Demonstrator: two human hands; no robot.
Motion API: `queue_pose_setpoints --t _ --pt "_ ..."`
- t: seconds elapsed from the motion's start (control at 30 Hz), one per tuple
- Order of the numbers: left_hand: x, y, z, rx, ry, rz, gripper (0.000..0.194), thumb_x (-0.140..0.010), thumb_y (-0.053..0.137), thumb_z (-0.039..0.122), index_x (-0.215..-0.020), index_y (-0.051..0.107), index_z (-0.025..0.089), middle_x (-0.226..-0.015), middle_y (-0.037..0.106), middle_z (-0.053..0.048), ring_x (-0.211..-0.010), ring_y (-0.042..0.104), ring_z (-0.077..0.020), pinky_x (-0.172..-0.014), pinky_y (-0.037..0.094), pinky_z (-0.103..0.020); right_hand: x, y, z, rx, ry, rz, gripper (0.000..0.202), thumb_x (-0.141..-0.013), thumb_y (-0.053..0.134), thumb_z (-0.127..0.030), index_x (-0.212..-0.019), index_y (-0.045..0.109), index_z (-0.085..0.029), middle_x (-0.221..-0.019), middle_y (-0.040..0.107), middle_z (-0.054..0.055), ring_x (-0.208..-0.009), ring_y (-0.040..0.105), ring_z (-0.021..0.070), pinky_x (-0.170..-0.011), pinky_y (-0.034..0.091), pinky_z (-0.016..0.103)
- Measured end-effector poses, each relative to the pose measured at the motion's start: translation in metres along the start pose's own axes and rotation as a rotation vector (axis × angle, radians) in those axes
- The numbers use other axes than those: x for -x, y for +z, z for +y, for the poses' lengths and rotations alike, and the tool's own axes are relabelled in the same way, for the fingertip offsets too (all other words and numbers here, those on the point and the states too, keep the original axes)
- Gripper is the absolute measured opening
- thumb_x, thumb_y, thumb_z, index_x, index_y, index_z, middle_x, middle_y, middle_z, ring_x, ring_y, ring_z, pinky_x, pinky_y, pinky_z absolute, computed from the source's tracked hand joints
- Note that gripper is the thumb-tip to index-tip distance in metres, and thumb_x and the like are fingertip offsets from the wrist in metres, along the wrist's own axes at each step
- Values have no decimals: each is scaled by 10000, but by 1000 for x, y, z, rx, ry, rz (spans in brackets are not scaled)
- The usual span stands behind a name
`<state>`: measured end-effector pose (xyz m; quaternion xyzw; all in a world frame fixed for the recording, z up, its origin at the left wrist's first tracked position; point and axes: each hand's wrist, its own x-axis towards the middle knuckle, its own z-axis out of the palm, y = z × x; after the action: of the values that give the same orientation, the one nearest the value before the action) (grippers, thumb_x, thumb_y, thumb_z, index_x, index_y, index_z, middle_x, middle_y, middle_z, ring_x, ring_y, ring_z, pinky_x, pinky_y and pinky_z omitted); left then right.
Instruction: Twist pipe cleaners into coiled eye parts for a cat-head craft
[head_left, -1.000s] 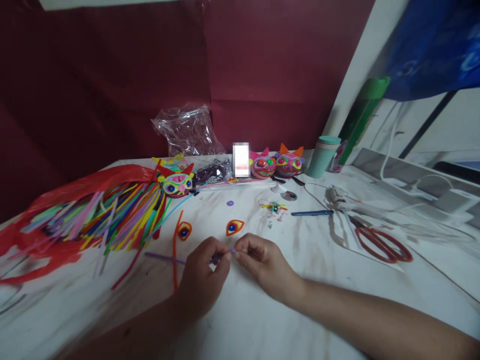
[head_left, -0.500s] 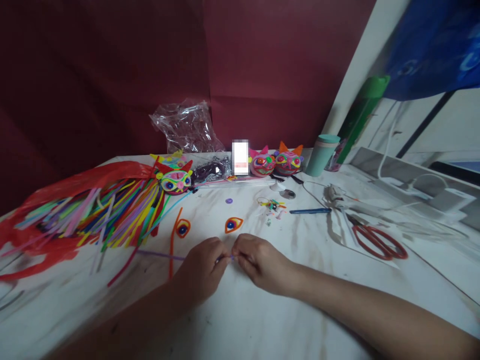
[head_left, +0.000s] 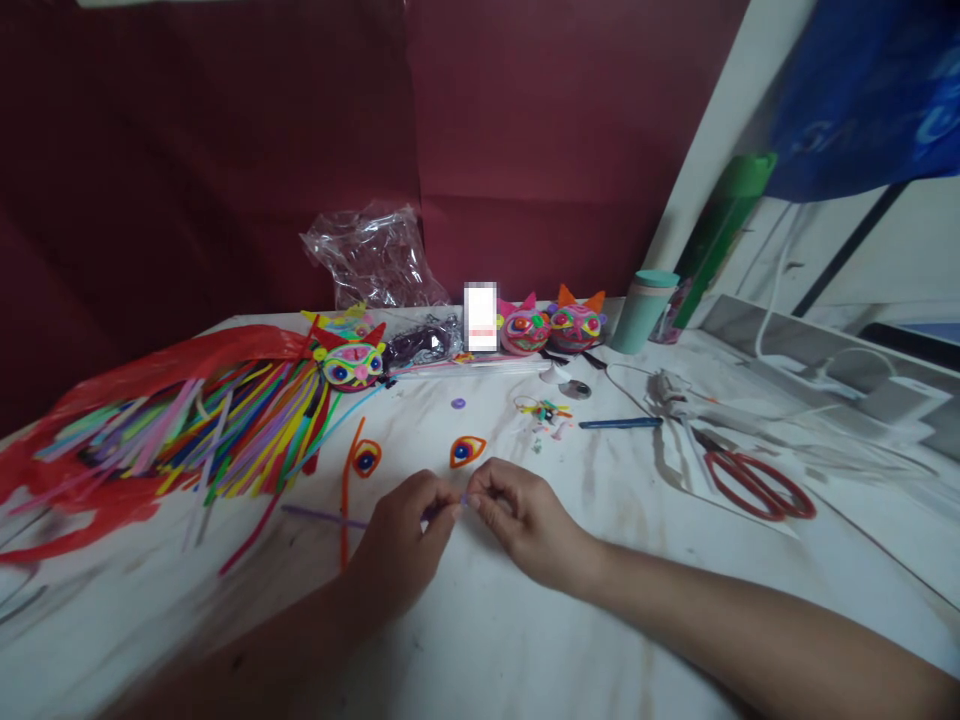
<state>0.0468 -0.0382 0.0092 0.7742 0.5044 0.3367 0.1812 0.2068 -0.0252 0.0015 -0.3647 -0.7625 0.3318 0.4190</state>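
Observation:
A purple pipe cleaner (head_left: 322, 516) runs through my left hand (head_left: 412, 530), its long tail sticking out to the left. My right hand (head_left: 517, 510) pinches the same pipe cleaner close to the left fingertips, where a short purple bit shows between them. Just beyond my hands lie two eye shapes edged in orange: a right eye piece (head_left: 466, 451) and a left eye piece (head_left: 367, 458). An orange pipe cleaner (head_left: 345, 500) lies upright in view beside the left one, and the purple tail crosses it. A small purple coil (head_left: 458, 403) rests farther back.
Colourful pipe cleaners (head_left: 217, 430) are heaped on a red plastic bag (head_left: 127, 505) at the left. Decorated animal heads (head_left: 576, 322) stand along the back. Right of them are a green cup (head_left: 645, 312), a blue pen (head_left: 621, 423), red-handled scissors (head_left: 757, 485) and white cables.
My right hand's fingers have shifted slightly, lifting and loosening into a fingertip pinch at the purple pipe cleaner. Its tail has swung a little at the left.

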Motion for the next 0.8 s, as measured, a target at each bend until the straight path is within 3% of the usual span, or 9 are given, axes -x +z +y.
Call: queue_pose_setpoints --t 0.2,0.27,0.47,0.63,0.8 --pt "1 2 -9 -179 221 -77 164 -785 390 132 -645 457 187 -655 500 -9 -653 482 -149 -590 370 -252 1 -6 2 276 -262 -146 130 -824 387 -105 -769 489 -164 -747 521 64 -707 480 164 -643 413 276" --pt "2 2 -7 -179 214 -56 154 -755 405 107 -632 443 190 -645 493 -5 -645 480 -146 -582 367 -249 2 -5 1 248 -241 -155 128 -824 397 -107 -768 497 -165 -750 528 63 -708 487 163 -648 417 277" --pt "3 -2 6 4 67 132 131 -742 440 127 -626 456 186 -587 475 29 -562 471 -106 -545 380 -209 2 4 -3 -140 52 -9 92 -818 512 -225 -752 539 -166 -692 514 3 -648 493 122 -598 416 231" --pt "5 3 4 25 58 145 126 -759 454 146 -639 466 183 -602 488 30 -572 476 -103 -552 393 -208 4 4 -6 -67 -25 60 135 -835 482 -187 -710 525 -165 -698 519 13 -667 494 122 -620 407 235" --pt "2 1 -5 -89 173 54 124 -785 440 132 -676 483 175 -648 507 4 -628 494 -131 -580 386 -239 2 -2 -4 100 -159 -9 124 -830 433 -120 -734 495 -166 -710 517 34 -669 488 137 -609 411 244"
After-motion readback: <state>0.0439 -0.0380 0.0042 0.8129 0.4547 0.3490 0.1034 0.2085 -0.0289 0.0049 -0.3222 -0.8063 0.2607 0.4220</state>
